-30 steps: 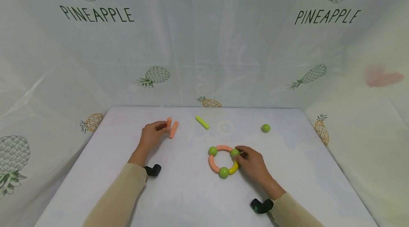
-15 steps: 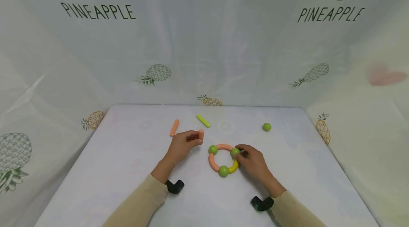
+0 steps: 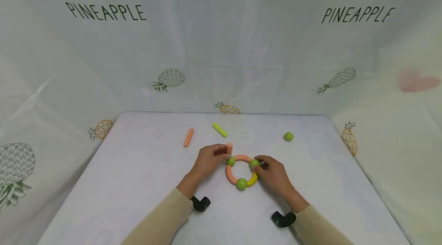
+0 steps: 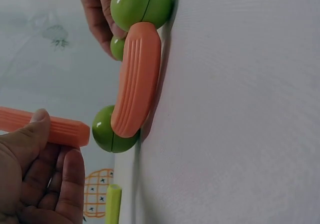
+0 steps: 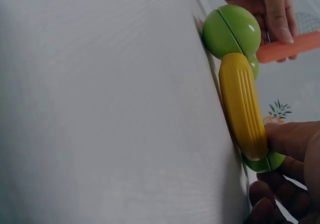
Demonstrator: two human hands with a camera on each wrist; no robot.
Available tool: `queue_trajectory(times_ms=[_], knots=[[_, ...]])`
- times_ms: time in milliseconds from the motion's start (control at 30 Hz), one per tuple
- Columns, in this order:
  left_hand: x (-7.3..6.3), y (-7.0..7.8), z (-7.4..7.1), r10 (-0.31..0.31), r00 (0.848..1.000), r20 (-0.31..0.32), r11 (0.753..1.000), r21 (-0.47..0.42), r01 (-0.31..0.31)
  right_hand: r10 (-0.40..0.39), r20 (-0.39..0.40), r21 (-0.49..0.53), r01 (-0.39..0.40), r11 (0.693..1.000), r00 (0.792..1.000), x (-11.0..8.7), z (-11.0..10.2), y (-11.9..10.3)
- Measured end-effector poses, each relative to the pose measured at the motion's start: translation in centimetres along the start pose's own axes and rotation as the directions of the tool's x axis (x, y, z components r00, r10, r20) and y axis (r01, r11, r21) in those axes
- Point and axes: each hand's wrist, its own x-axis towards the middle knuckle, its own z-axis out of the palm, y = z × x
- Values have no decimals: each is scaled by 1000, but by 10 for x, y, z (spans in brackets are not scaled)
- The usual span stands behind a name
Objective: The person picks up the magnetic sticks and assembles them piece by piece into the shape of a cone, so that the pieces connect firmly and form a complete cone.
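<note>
My left hand point(image 3: 208, 160) pinches a straight orange rod point(image 3: 229, 148) between thumb and fingers and holds it upright. In the left wrist view the rod's lower end is close over a green ball point(image 4: 107, 134) at the far left of a ring lying on the table. Green balls join curved pieces in this ring: two orange ones point(image 3: 229, 176) and a yellow one point(image 3: 253, 179). At the ring's right, my right hand point(image 3: 275, 178) grips another green ball point(image 3: 254, 163) with thumb and fingers. A third green ball point(image 3: 241, 184) sits at the near side.
Behind my left hand lies a second straight orange rod point(image 3: 188, 137), with a lime-green rod point(image 3: 219, 130) to its right. Farther right rests a loose green ball point(image 3: 288, 136). A pineapple-print sheet point(image 3: 235, 45) hangs around the white table point(image 3: 310, 153).
My left hand has picked up one orange rod from the back left and carried it rightward to the ring's left ball. My right hand has kept its grip in place.
</note>
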Motion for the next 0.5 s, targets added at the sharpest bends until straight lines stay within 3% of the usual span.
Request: queue_trajectory(times_ms=[500], knots=[[-2, 0, 5, 13, 999, 33, 999, 46, -15, -5, 56, 24, 4, 1000, 998, -4, -5, 0]])
